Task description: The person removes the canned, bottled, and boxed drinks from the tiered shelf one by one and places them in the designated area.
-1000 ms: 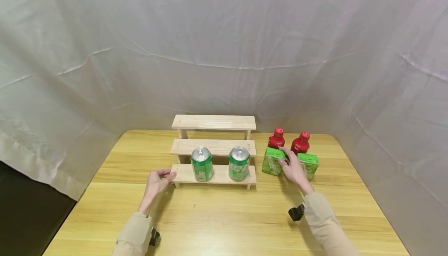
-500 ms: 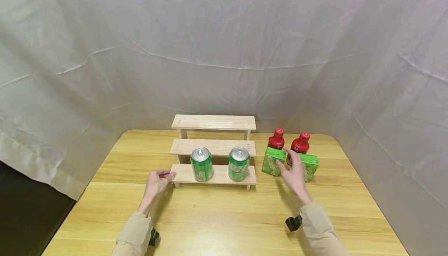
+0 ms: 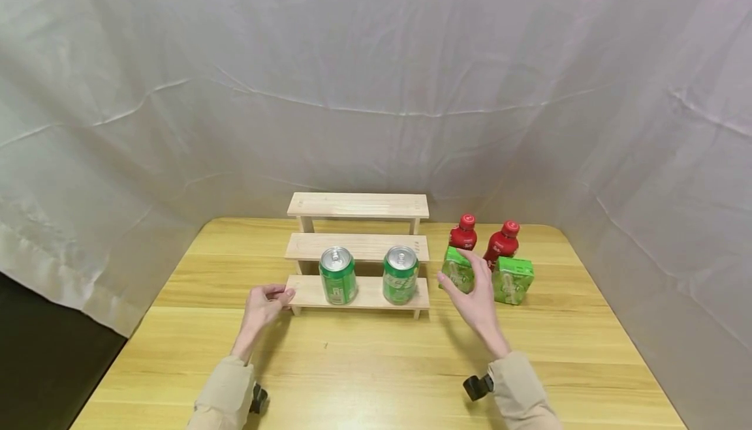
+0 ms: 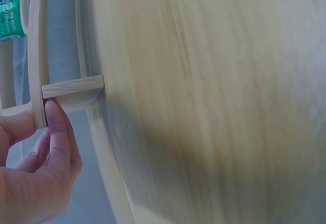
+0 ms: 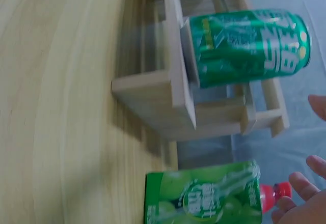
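Left hand (image 3: 262, 308) pinches with bent fingers (image 4: 60, 145); right hand (image 3: 477, 296) spreads its thumb (image 3: 452, 288) from its fingers.

We note pale grey, creased curtain (image 3: 376, 71) behind and along both sides; yellow wood-grain tabletop (image 3: 358, 378), rounded far corners; dark patch (image 3: 49, 358) at left, below curtain's hem

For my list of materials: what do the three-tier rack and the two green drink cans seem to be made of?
Three-tier rack: probably unvarnished wood, pale and matte, with visible grain. Green drink cans: metal, likely aluminium, glossy printed sides, shiny silver lids.
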Available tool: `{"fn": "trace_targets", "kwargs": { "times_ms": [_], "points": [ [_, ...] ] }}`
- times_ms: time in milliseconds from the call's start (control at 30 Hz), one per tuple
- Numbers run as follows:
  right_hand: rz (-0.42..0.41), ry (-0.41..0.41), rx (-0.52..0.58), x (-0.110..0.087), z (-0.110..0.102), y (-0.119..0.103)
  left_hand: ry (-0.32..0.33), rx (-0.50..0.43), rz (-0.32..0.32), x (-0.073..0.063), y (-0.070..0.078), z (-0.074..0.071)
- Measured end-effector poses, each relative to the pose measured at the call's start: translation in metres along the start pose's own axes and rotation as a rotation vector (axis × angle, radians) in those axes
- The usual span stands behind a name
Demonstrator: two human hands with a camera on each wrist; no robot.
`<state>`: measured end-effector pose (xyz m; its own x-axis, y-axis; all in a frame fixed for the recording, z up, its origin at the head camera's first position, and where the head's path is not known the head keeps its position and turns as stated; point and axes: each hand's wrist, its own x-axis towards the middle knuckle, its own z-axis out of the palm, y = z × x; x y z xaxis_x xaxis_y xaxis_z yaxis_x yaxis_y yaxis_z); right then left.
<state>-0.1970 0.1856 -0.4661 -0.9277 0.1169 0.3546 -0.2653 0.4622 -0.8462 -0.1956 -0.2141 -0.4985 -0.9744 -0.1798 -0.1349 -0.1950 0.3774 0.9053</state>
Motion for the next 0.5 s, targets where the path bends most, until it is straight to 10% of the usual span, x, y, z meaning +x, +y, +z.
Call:
{"fn": "trace_targets", "kwargs": {
  "times_ms": [500],
  "points": [
    [0.011, -0.168, 0.093, -0.007, 0.029, -0.026, 0.007, 0.001, 0.008, -0.001, 0.0, 0.0]
  ]
}}
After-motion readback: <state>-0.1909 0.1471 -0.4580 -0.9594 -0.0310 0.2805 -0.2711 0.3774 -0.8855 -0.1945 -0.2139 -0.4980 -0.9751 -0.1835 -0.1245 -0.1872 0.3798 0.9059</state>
